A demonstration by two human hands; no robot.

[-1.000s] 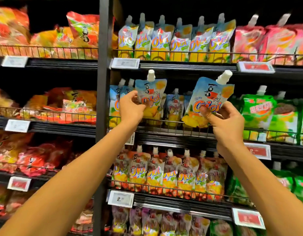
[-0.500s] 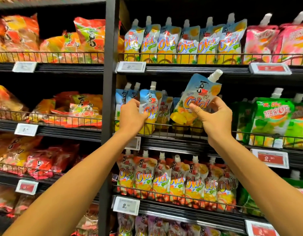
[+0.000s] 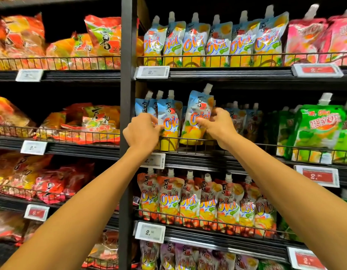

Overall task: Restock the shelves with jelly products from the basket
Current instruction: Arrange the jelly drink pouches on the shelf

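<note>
Hands first: our right hand [image 3: 217, 124] grips a tilted blue jelly pouch [image 3: 198, 114], its base at the wire rail [image 3: 246, 145] of the middle shelf [image 3: 207, 158] — our left hand [image 3: 143, 131] pinches the upright pouch [image 3: 170, 121] just beside it; green pouches [image 3: 320, 129] stand further right.

On the middle shelf [image 3: 207, 158], free room lies right of the tilted pouch [image 3: 198, 114], in front of pouches set far back [image 3: 246, 117]. The wire rail [image 3: 237, 145] bars low entry. Green pouches [image 3: 317, 129] close the right, standing pouches [image 3: 168, 123] the left.
</note>
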